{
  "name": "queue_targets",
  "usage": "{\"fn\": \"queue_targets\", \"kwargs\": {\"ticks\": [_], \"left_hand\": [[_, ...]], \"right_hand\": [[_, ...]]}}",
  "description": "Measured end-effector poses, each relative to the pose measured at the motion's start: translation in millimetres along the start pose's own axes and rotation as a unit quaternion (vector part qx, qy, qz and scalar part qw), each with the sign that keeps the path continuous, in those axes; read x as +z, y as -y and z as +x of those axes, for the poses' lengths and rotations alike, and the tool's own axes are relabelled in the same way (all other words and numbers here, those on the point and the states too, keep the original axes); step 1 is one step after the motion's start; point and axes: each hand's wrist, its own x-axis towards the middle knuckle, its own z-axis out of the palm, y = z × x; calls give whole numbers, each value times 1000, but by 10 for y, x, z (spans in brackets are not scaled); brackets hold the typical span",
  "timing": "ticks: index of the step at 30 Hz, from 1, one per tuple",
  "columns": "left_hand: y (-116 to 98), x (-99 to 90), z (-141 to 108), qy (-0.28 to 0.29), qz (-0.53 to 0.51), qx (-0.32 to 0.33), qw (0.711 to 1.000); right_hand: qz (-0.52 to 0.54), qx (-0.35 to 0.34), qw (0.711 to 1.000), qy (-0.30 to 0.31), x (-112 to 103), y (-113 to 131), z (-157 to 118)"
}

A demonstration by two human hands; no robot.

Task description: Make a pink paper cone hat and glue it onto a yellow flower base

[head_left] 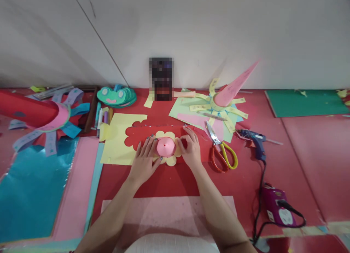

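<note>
A pale yellow paper flower (171, 161) lies on a sheet of red paper (135, 134) with a scalloped left end. A shallow pink paper cone (166, 147) sits at the flower's middle, its tip toward me. My left hand (143, 162) rests flat on the left side, fingers stretched over the red paper and thumb at the flower's lower edge. Thumb and forefinger of my right hand (190, 148) are curled together at the flower's right petal, the other fingers resting on the red paper. Under the red paper's left part is a yellow sheet (116, 151).
Red-and-yellow-handled scissors (222, 152) and a blue glue gun (255, 140) lie right, its cord running to a purple box (277, 205). Behind stand a pink paper cone with strips (232, 87), a phone (162, 80) and green frog cutouts (112, 96). Blue sheets (35, 194) lie left.
</note>
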Motion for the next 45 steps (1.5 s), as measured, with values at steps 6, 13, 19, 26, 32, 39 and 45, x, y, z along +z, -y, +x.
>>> {"fn": "queue_targets", "kwargs": {"ticks": [6, 13, 19, 26, 32, 39, 45], "left_hand": [[21, 17, -12, 0, -16, -6, 1000], [25, 24, -15, -4, -25, -13, 1000], [15, 36, -14, -11, -38, -11, 999], [12, 67, 2, -15, -51, -20, 998], [-1, 61, 17, -16, -62, -23, 998], [-8, -257, -48, -50, -64, -33, 996], [-178, -656, -288, -66, -150, -62, 985]], "right_hand": [[1, 0, 1000, 2, -10, 4, 4], [15, 20, 1000, -4, -35, 16, -63], [-5, 30, 1000, -7, -66, 23, -161], [-39, 38, 998, 11, -116, 22, -264], [-57, 39, 997, 23, -143, 52, -350], [-88, 30, 995, -26, -417, 39, -421], [-253, 135, 955, -74, -1003, -265, -499]]}}
